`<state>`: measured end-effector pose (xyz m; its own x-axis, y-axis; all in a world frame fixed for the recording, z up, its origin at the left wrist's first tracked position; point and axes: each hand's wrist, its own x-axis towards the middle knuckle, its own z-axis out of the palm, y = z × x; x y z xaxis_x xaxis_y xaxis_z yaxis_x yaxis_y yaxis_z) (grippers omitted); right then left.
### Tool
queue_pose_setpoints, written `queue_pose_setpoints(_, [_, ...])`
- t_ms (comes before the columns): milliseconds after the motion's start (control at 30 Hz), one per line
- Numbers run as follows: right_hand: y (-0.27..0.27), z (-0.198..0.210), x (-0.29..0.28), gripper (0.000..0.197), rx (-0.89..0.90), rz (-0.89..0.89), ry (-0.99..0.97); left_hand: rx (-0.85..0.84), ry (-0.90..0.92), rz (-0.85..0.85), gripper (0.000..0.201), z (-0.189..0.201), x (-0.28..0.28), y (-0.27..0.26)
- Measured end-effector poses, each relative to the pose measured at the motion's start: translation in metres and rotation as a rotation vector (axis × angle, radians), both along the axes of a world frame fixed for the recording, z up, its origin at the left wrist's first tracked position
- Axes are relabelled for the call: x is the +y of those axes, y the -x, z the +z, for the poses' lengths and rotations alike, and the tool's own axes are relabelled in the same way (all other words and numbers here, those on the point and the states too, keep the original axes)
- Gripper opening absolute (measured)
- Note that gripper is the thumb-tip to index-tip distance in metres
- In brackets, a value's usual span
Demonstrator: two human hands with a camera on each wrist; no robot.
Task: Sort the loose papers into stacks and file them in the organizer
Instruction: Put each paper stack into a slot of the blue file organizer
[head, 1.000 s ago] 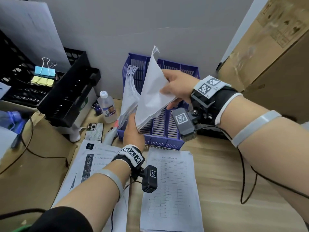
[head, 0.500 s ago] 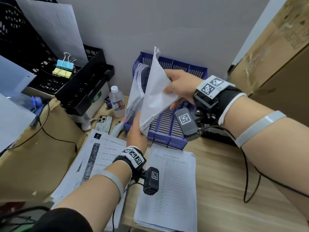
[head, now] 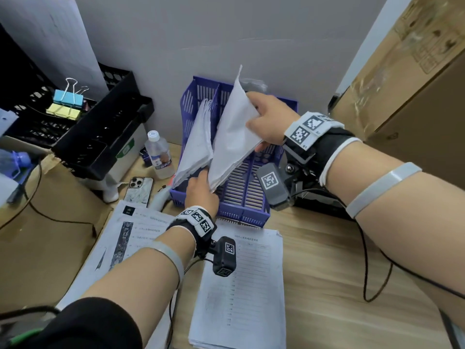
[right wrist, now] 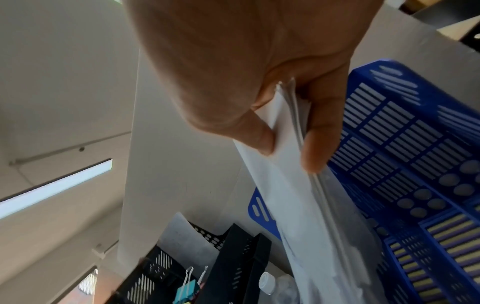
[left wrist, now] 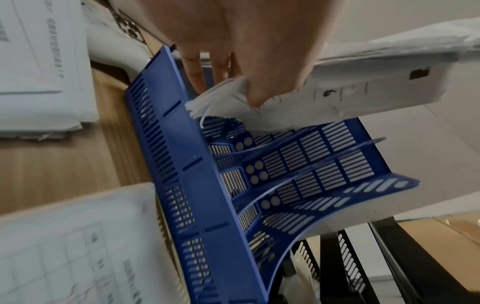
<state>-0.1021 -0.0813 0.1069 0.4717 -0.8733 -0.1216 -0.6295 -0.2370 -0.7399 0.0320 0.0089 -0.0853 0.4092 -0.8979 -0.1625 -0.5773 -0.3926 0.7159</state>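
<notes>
A blue slotted file organizer [head: 241, 197] [left wrist: 187, 164] [right wrist: 405, 144] stands against the wall on the wooden desk. A white paper stack [head: 234, 137] [right wrist: 293, 185] tilts over its second slot; my right hand [head: 269, 119] [right wrist: 285, 127] pinches its upper right edge between thumb and fingers. My left hand [head: 201, 190] [left wrist: 233, 82] holds the stack's lower corner [left wrist: 233, 102] at the organizer's front. Another bundle of papers [head: 195, 144] stands in the leftmost slot. Two paper stacks lie flat on the desk: a form stack [head: 241, 285] and a printed stack [head: 125, 238].
A black tray stack [head: 95, 137] with binder clips [head: 66, 104] stands at the left. A small bottle [head: 159, 157] and a phone [head: 138, 188] lie beside the organizer. Cardboard boxes [head: 415, 84] rise at the right. Cables trail over the desk.
The held stack has come lower and leans further into the organizer. Both hands moved with it; the head view shifted right and down.
</notes>
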Motion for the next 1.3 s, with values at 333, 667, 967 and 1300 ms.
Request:
queue_pose_setpoints(333, [-0.048,-0.009,-0.01,0.066,0.03,0.154,0.008,0.037,-0.176,0.009,0.029,-0.016,-0.01,-0.02])
queue_pose_setpoints(667, [-0.025,-0.019,-0.023,0.037,0.059,-0.126,0.043,0.174,-0.065,-0.038,0.037,-0.006,-0.024,-0.013])
queue_pose_setpoints(967, [0.008,-0.091,0.011,0.017,-0.263,-0.308,-0.395,0.181,-0.087,0.027,0.032,-0.029,-0.001,-0.015])
queue_pose_setpoints(1300, [0.106,-0.196,0.096,0.031,0.276,-0.424,-0.743,0.1,-0.686,-0.12,0.067,-0.084,0.058,0.011])
